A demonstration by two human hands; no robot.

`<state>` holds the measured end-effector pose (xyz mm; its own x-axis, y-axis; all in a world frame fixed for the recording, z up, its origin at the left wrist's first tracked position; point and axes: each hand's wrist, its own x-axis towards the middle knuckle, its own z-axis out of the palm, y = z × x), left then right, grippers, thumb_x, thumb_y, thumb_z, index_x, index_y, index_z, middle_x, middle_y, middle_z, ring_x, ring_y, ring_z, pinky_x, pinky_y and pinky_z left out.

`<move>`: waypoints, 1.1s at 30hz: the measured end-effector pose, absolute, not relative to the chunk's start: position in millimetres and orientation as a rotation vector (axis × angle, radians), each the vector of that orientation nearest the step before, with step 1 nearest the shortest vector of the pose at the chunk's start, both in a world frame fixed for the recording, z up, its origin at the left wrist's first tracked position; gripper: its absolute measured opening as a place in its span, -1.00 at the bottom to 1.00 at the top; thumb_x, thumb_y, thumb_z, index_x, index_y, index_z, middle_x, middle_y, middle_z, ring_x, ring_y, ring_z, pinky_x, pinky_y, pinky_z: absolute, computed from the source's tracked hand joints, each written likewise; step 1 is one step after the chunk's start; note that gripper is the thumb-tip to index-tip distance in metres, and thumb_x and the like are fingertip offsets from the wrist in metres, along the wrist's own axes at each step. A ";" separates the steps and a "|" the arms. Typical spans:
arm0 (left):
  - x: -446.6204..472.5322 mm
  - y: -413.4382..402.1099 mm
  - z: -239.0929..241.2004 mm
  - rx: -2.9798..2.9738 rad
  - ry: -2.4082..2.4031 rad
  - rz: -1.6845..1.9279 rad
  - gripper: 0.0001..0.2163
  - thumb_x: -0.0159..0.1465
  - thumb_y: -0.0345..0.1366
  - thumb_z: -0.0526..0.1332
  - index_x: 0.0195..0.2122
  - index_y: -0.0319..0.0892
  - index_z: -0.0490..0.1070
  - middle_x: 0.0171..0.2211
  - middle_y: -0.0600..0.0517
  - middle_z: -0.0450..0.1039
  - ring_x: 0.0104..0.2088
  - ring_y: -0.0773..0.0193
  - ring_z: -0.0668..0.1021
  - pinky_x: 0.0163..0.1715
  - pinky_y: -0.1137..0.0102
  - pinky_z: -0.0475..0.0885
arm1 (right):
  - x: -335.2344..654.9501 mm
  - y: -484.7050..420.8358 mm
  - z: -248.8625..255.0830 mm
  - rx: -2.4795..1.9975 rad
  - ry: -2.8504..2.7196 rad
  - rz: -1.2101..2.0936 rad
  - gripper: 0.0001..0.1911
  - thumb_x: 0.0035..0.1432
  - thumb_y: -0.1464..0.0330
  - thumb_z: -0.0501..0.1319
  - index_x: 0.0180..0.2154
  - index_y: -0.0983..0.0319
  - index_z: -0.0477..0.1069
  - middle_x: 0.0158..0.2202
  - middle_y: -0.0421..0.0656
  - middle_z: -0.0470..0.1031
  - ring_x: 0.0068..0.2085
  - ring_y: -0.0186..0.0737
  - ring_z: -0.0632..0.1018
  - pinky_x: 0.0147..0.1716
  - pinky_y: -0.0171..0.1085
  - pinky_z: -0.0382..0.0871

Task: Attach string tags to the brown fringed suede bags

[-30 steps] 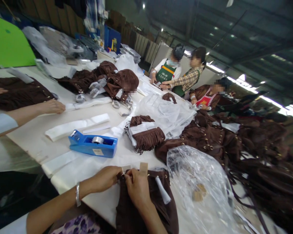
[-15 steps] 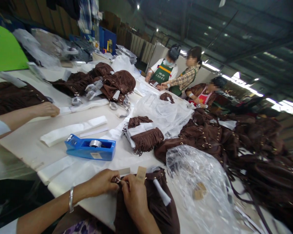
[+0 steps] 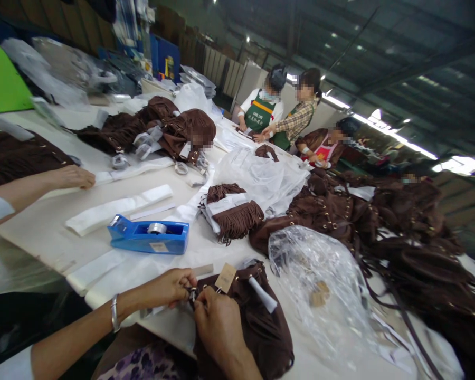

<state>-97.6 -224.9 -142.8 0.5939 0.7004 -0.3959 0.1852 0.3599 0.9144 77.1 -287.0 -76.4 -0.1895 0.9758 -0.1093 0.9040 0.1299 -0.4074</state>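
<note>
A dark brown bag with gold eyelets lies at the table's front edge. My left hand, above a silver bangle, pinches a small metal clasp at the bag's upper left corner. Close against it, my right hand has its fingers closed at the same clasp, covering part of it and of the bag. A tan paper tag stands up just behind my right hand. White paper is wrapped round a strip on the bag's front.
A blue tape dispenser stands behind my hands. Right of the bag lies a clear plastic bag; beyond it are piled brown bags. A fringed bag lies mid-table. At left is another person's hand; several co-workers stand across the table.
The view has shifted slightly. The tan tag has tilted to the right, and the clasp shows more clearly between my hands, which stay at the bag's corner.
</note>
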 end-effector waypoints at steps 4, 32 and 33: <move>-99.4 -225.2 -138.1 1.175 0.896 0.372 -0.72 -0.05 -0.39 0.13 -0.25 -0.19 0.33 -0.53 0.12 0.45 -0.66 0.41 0.34 -0.68 0.50 0.23 | 74.8 -295.4 -86.9 -1.919 -2.116 0.577 -0.89 0.20 0.41 0.13 -0.33 0.14 0.42 -0.42 -0.22 0.59 -0.40 -0.22 0.58 -0.48 -0.32 0.03; -93.8 -238.4 -141.1 1.116 0.991 0.357 -0.70 0.21 0.02 0.10 -0.33 -0.12 0.23 -0.48 0.05 0.56 -0.74 0.30 0.45 -0.76 0.46 0.21 | 55.2 -305.2 -138.6 -1.875 -2.240 0.005 -0.90 0.25 0.41 0.15 -0.36 0.15 0.30 -0.49 -0.22 0.48 -0.49 -0.12 0.53 -0.54 -0.25 0.18; -93.8 -238.5 -140.0 1.147 0.995 0.358 -0.71 0.23 0.02 0.08 -0.33 -0.12 0.24 -0.48 0.05 0.55 -0.71 0.28 0.47 -0.74 0.44 0.23 | 55.3 -304.5 -137.9 -1.892 -2.241 0.029 -0.89 0.25 0.42 0.15 -0.36 0.15 0.30 -0.49 -0.22 0.49 -0.49 -0.13 0.53 -0.54 -0.26 0.18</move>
<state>-93.8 -238.5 -140.0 0.5455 0.6936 -0.4705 0.2342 0.4129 0.8802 55.3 -304.5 -137.9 -0.1555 0.9771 0.1454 0.9730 0.1770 -0.1485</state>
